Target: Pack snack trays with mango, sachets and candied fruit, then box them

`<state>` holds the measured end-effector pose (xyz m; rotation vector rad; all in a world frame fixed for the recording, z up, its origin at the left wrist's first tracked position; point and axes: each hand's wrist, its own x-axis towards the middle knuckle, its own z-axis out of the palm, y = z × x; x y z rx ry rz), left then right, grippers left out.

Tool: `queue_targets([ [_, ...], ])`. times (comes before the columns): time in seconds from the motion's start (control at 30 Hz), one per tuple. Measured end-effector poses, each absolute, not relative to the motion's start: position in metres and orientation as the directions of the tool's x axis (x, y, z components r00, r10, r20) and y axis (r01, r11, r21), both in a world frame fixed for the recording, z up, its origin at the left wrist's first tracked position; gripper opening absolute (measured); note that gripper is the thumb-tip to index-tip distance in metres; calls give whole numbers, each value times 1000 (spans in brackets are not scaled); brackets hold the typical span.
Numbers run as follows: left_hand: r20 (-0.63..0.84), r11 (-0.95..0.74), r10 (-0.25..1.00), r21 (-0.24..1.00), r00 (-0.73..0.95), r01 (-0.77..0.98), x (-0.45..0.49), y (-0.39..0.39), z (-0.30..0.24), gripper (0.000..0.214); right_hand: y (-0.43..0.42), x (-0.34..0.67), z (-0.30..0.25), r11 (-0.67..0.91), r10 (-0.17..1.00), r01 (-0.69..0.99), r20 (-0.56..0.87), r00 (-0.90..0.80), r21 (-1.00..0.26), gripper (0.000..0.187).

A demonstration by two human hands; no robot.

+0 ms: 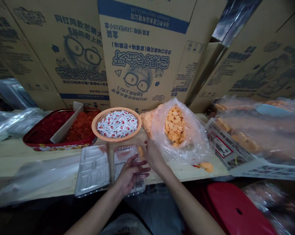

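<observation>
My left hand (130, 173) rests with curled fingers on the near part of a clear plastic compartment tray (124, 156) on the wooden table. My right hand (152, 155) hovers over the tray's right edge and pinches a small orange piece (140, 151). Just right of it lies an open clear bag of orange pieces (174, 125). A second clear tray (93, 169) lies left of the first. Behind the trays stands an orange basket (96, 125) full of small red-and-white sachets (118, 123).
A red tray (31, 138) of red food with a cardboard divider sits at the back left. Clear plastic sheets lie at the left. Cardboard boxes (142, 49) wall the back. More bagged orange pieces in a crate (237, 130) fill the right. A red stool (232, 209) stands below.
</observation>
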<state>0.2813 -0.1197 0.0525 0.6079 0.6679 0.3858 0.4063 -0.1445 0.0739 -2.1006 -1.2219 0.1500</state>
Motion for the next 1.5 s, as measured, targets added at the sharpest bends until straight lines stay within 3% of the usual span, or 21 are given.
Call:
queue_targets([
  [0.1, -453, 766, 509, 627, 732, -145, 278, -116, 48, 64, -151, 432, 75, -191, 809, 589, 215, 548, -785, 24],
  [0.17, -438, 765, 499, 628, 748, -142, 275, -114, 46, 63, -155, 461, 73, -165, 726, 567, 290, 624, -807, 24],
  [0.23, -434, 764, 494, 630, 754, -139, 271, -111, 45, 62, -158, 497, 67, -290, 594, 621, 372, 713, -728, 27],
  [0.3, -434, 762, 494, 633, 754, -135, 265, -109, 45, 62, -161, 534, 59, -555, 559, 628, 315, 767, -546, 29],
  [0.33, -435, 761, 495, 635, 752, -133, 263, -109, 45, 62, -163, 551, 55, -596, 556, 613, 283, 781, -519, 29],
  [0.43, -438, 757, 490, 643, 753, -118, 253, -107, 47, 66, -163, 583, 43, -655, 568, 597, 220, 793, -463, 27],
  [0.6, -444, 745, 505, 657, 740, -114, 238, -106, 51, 70, -147, 594, 31, -664, 575, 613, 233, 784, -427, 23],
  [0.8, -451, 740, 543, 655, 709, -150, 225, -103, 53, 74, -141, 596, 38, -560, 533, 623, 338, 775, -546, 2],
  [1.0, -434, 725, 565, 667, 702, -172, 212, -94, 55, 69, -144, 565, 75, -381, 331, 554, 450, 829, -740, 34],
  [1.03, -433, 724, 567, 668, 701, -172, 210, -93, 56, 69, -144, 550, 85, -311, 338, 548, 449, 827, -777, 36],
  [1.07, -434, 723, 568, 669, 700, -172, 208, -93, 57, 68, -145, 532, 94, -144, 373, 506, 427, 824, -850, 35],
  [1.13, -432, 719, 572, 674, 697, -172, 203, -92, 59, 68, -144, 492, 111, 86, 559, 394, 372, 741, -915, 33],
  [1.2, -421, 708, 583, 683, 695, -181, 198, -92, 61, 67, -140, 452, 121, 83, 782, 322, 262, 565, -943, 30],
  [1.27, -408, 693, 603, 693, 686, -198, 192, -92, 62, 67, -131, 421, 124, 29, 901, 264, 140, 411, -964, 27],
  [1.37, -404, 675, 634, 705, 659, -218, 181, -91, 64, 68, -112, 394, 118, -63, 956, 241, 11, 295, -969, 23],
  [1.5, -400, 663, 666, 705, 630, -253, 164, -87, 66, 68, -91, 378, 114, -129, 959, 237, -60, 278, -963, 21],
])
